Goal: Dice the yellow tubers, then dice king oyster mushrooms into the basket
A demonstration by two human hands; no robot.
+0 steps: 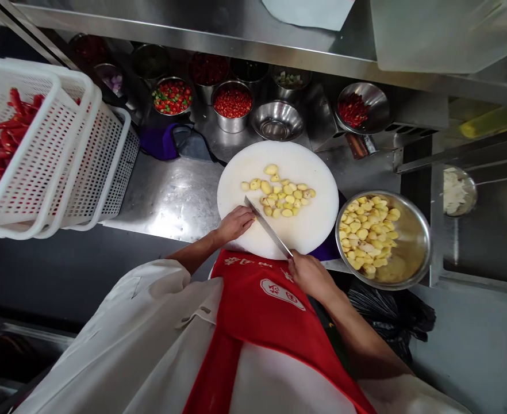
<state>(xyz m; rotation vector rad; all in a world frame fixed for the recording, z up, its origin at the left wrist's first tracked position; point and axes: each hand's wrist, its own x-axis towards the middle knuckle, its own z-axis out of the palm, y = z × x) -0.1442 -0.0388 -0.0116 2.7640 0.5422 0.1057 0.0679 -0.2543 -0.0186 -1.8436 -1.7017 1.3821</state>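
A round white cutting board (318,167) lies on the steel counter with many small peeled yellow potatoes (287,198) grouped on it. My right hand (311,276) is closed around the handle of a knife (268,227), whose long blade points up and left across the board. My left hand (235,223) rests at the board's left edge with its fingers bent together beside the blade tip. They press on a small potato, mostly hidden under the fingertips. To the right, a steel bowl (408,253) holds a heap of peeled potatoes.
Stacked white baskets (81,167) with red chilies (10,135) stand at left. Behind the board are steel pots of chopped chili (233,103), an empty steel bowl (278,121) and a cleaver with a wooden handle (360,146). A steel shelf (193,34) overhangs the back. A black bag (391,310) hangs below right.
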